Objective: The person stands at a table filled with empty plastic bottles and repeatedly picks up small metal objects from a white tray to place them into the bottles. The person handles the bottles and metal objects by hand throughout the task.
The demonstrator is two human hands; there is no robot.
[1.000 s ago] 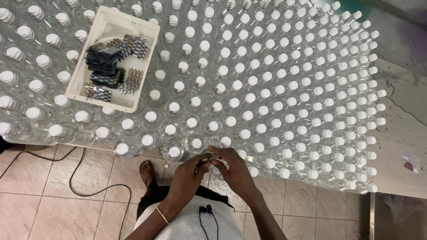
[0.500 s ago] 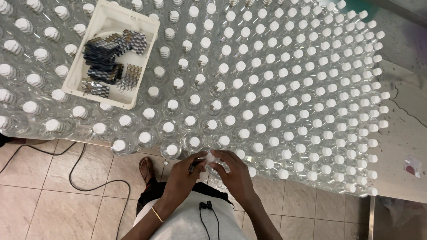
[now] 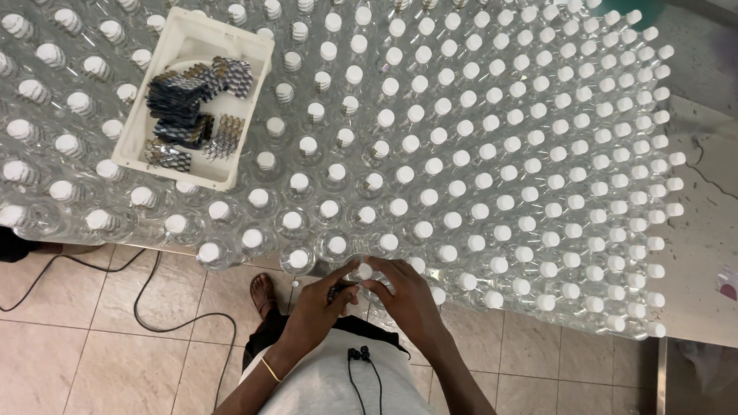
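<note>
we see left hand [image 3: 319, 307] pinching a small dark piece | right hand [image 3: 408, 302] fingers on bottle cap [image 3: 364, 271] | capped bottle upright at worktop [image 3: 722, 206] near edge, just ahead of both grips, equally near

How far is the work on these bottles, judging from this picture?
Done: nearly every clear bottle on the table has a white cap. In hand: the left hand and right hand meet at a front-edge bottle. Left: the white tray holds stacks of dark pieces.
</note>
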